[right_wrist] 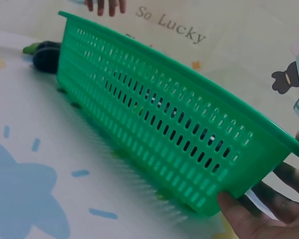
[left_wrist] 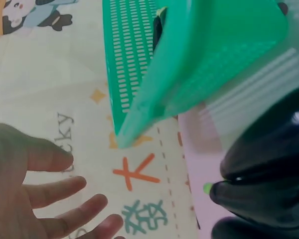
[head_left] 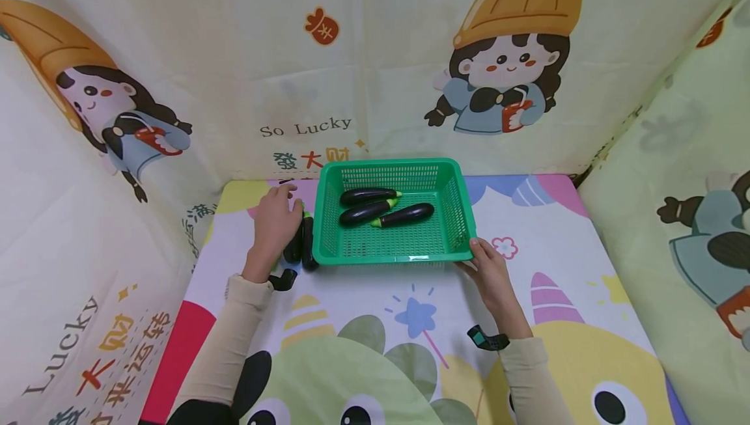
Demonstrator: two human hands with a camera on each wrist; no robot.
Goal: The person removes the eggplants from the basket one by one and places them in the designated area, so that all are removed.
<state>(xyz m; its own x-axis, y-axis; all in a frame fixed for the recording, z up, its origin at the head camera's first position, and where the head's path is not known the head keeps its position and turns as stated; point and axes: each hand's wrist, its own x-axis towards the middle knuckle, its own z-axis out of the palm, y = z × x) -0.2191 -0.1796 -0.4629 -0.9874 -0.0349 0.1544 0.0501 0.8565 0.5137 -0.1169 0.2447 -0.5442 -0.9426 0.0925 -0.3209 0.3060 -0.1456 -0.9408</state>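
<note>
A green slotted plastic basket holds three dark purple eggplants, one of them the lower-right eggplant. My right hand grips its near right corner, thumb on the rim and fingers under it in the right wrist view. To the basket's left, more eggplants lie on the table, partly covered by my left hand. In the left wrist view that hand has its fingers spread, holding nothing, apart from the basket rim and the dark eggplants. Whether the basket's base fully touches the table cannot be told.
A table with a cartoon-print cover lies under everything. Printed cloth walls stand close behind the basket and at both sides. A dark strap device sits on my right wrist, another on the left.
</note>
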